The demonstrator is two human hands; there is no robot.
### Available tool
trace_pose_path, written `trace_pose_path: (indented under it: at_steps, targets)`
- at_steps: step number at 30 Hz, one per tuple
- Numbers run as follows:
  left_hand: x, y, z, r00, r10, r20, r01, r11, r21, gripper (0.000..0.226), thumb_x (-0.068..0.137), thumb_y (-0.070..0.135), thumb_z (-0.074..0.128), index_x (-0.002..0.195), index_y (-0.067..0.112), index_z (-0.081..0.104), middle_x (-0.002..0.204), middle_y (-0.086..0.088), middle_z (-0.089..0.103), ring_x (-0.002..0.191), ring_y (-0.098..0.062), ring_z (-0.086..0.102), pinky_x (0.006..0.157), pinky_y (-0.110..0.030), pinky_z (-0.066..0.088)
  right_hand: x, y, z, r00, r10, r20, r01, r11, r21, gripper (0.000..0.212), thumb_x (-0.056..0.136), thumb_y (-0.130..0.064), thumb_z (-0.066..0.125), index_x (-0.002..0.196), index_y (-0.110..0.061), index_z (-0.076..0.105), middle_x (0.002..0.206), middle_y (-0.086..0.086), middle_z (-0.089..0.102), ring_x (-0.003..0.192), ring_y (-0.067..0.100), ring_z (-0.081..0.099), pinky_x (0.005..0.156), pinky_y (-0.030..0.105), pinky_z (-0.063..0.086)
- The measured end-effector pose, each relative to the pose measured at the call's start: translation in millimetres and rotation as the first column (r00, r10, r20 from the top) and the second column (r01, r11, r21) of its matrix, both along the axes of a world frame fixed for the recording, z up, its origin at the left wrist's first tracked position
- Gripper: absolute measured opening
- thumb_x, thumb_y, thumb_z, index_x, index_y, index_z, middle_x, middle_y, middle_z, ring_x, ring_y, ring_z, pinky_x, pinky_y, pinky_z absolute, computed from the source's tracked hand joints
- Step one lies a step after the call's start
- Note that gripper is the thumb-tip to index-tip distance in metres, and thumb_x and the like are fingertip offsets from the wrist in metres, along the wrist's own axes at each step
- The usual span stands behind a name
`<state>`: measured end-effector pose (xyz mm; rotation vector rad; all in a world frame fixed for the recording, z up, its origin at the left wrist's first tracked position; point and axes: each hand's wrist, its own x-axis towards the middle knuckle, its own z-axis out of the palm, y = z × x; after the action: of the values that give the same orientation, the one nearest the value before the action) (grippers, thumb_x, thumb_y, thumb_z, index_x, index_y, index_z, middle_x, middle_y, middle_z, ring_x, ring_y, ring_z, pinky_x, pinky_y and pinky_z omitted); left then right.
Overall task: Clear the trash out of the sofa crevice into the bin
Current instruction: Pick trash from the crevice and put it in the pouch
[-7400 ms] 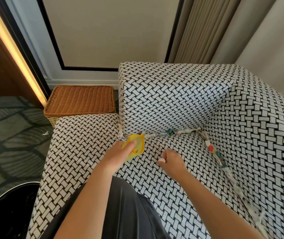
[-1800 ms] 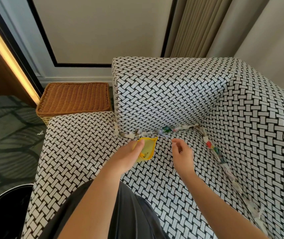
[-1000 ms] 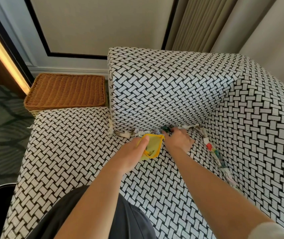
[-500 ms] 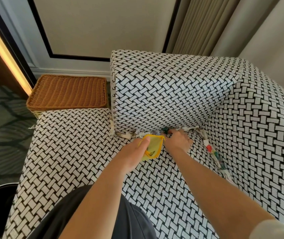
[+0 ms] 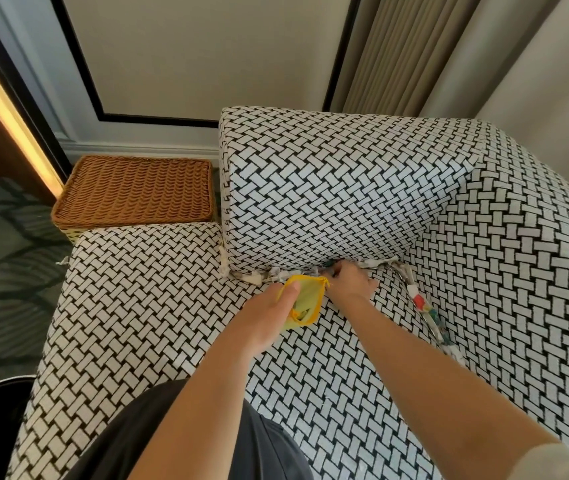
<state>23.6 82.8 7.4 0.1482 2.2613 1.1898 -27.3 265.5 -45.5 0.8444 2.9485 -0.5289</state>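
A furnished living room: patterned sofa (image 5: 310,188) at centre, curtains (image 5: 414,53) upper right, wicker basket (image 5: 134,192) and carpet (image 5: 2,271) at left.

The seat cushion (image 5: 144,306) lay bare left of the left hand (image 5: 265,320). The back cushion (image 5: 328,188) walled the crevice above the right hand (image 5: 352,280). Paper scraps (image 5: 425,306) choked the right-side seam; a yellow pouch (image 5: 305,301) sat just before the crevice.

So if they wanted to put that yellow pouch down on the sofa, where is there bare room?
The seat lies bare left of the left hand, toward the wicker basket. Bare too between the forearms. It is crowded along the crevice, where trash lines both seams and the right hand digs beside the yellow pouch.
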Motion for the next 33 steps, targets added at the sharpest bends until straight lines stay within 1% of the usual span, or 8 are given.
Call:
trace_pose_path:
  at_steps: [4,10,17,21,24,28,30,33]
  targets:
    - [1,1,-1,1.000,0.011,-0.015,-0.011,1.000,0.023,0.053,0.092,0.060,0.016,0.105,0.021,0.050,0.098,-0.001,0.056,0.091,-0.017,0.053,0.081,-0.036,0.042,14,5,-3,0.982,0.023,-0.187,-0.054,0.986,-0.159,0.021,0.091,-0.033,0.053,0.078,-0.017,0.055,0.064,-0.005,0.049,0.069,0.017,0.050,0.075,0.031,0.032]
    - [22,15,-6,0.991,0.088,-0.104,-0.082,0.995,0.056,0.060,0.090,0.063,0.013,0.096,0.015,0.048,0.078,0.001,0.049,0.067,-0.016,0.048,0.063,-0.032,0.038,59,-4,15,0.938,-0.095,-0.332,-0.120,0.813,-0.570,0.023,0.092,-0.021,0.056,0.075,-0.007,0.064,0.057,-0.002,0.048,0.052,0.010,0.038,0.046,0.014,0.033]
    - [72,52,-20,0.935,0.340,-0.102,-0.316,0.928,0.197,0.060,0.082,0.071,0.015,0.106,0.027,0.048,0.099,-0.004,0.056,0.080,-0.015,0.057,0.068,-0.033,0.050,124,-16,58,0.868,-0.352,-0.351,-0.099,0.570,-0.816,0.041,0.093,-0.021,0.052,0.054,-0.015,0.039,0.053,-0.002,0.028,0.051,0.010,0.023,0.052,0.023,0.023]
    - [85,59,-17,0.927,0.365,-0.084,-0.331,0.904,0.273,0.056,0.084,0.070,0.017,0.104,0.030,0.051,0.096,0.002,0.059,0.087,-0.013,0.059,0.075,-0.032,0.051,141,-23,81,0.893,-0.129,-0.431,-0.232,0.689,-0.687,0.024,0.089,-0.015,0.059,0.066,-0.014,0.066,0.064,-0.001,0.059,0.055,0.007,0.043,0.056,0.014,0.038]
    - [92,61,-13,0.925,0.374,-0.064,-0.337,0.888,0.313,0.061,0.083,0.073,0.014,0.111,0.034,0.052,0.098,0.006,0.063,0.087,-0.011,0.063,0.072,-0.027,0.050,144,-27,81,0.873,0.143,-0.466,-0.366,0.823,-0.434,0.016,0.088,-0.014,0.061,0.073,-0.011,0.068,0.067,-0.002,0.057,0.057,0.007,0.045,0.055,0.014,0.040]
    - [92,58,-12,0.905,0.426,-0.009,-0.405,0.868,0.286,0.052,0.093,0.058,0.018,0.111,0.021,0.049,0.097,-0.003,0.056,0.083,-0.013,0.055,0.064,-0.026,0.041,134,-20,66,0.887,-0.040,-0.459,-0.248,0.798,-0.549,0.018,0.095,-0.018,0.048,0.095,-0.013,0.066,0.070,-0.004,0.057,0.056,0.003,0.043,0.051,0.010,0.035]
    - [92,57,-11,0.903,0.430,0.006,-0.414,0.865,0.285,0.049,0.095,0.054,0.019,0.111,0.018,0.047,0.095,-0.003,0.054,0.081,-0.012,0.052,0.060,-0.025,0.036,125,-7,43,0.917,-0.124,-0.379,-0.114,0.829,-0.547,0.022,0.096,-0.022,0.046,0.112,-0.018,0.062,0.096,-0.001,0.062,0.086,0.007,0.054,0.070,0.014,0.041]
    - [91,58,-12,0.905,0.426,-0.002,-0.407,0.866,0.288,0.049,0.096,0.052,0.018,0.109,0.016,0.047,0.086,-0.002,0.050,0.073,-0.013,0.048,0.058,-0.025,0.034,117,17,10,0.983,-0.043,-0.177,0.012,0.986,-0.169,0.036,0.093,-0.034,0.049,0.126,-0.019,0.054,0.122,0.005,0.054,0.116,0.021,0.044,0.090,0.032,0.038]
